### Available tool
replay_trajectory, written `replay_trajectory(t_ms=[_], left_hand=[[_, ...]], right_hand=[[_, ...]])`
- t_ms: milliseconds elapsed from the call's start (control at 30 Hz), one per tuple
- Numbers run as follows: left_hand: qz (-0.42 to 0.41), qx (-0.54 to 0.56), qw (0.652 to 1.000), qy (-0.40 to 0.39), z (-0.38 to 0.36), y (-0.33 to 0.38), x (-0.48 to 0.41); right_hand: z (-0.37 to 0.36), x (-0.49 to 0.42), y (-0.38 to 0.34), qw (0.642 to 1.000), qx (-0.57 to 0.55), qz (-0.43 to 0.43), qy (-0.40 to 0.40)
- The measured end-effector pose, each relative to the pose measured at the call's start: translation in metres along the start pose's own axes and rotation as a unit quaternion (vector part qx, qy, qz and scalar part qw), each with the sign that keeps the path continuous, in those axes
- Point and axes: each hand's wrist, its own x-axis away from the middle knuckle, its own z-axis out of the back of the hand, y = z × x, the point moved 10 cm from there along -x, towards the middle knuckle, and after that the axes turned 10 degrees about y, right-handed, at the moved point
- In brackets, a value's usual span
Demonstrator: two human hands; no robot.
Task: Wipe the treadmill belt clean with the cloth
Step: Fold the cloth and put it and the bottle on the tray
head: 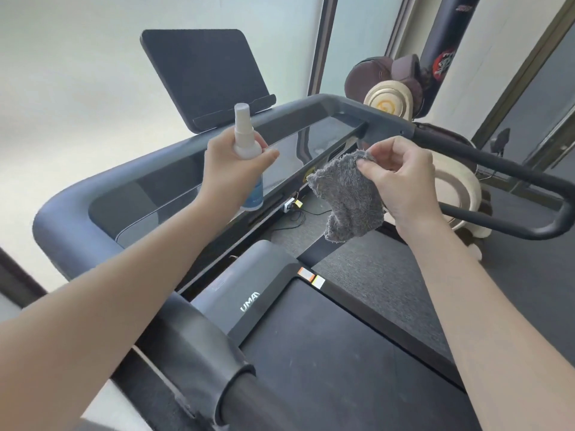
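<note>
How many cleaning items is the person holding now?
2: a spray bottle gripped upright in the left hand, and a grey cloth pinched by the right hand. None appears hidden.

Spray bottle (244,144) mid-body behind left hand (230,177); treadmill belt (326,368) partly beyond the bottom edge.

Of me, in view: my left hand (230,169), bare, thumbnail cut short; my right hand (401,178), bare, knuckles ridging its back; my left forearm (140,275), bare and slender for all its visible length; my right forearm (466,290), likewise bare, smooth, slender.
</note>
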Motion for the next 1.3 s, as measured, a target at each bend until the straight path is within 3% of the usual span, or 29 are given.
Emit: replay_trajectory(t_ms=[600, 1300], left_hand=[[-0.013, -0.009, 1.000, -0.005, 0.005, -0.058, -0.079], [-0.021, -0.013, 0.996, -0.087, -0.001, -0.070, -0.077]], right_hand=[[-0.053, -0.008, -0.011, 1.000, -0.001, -0.026, 0.015], [-0.046, 0.005, -0.011, 0.998, -0.004, -0.046, 0.032]])
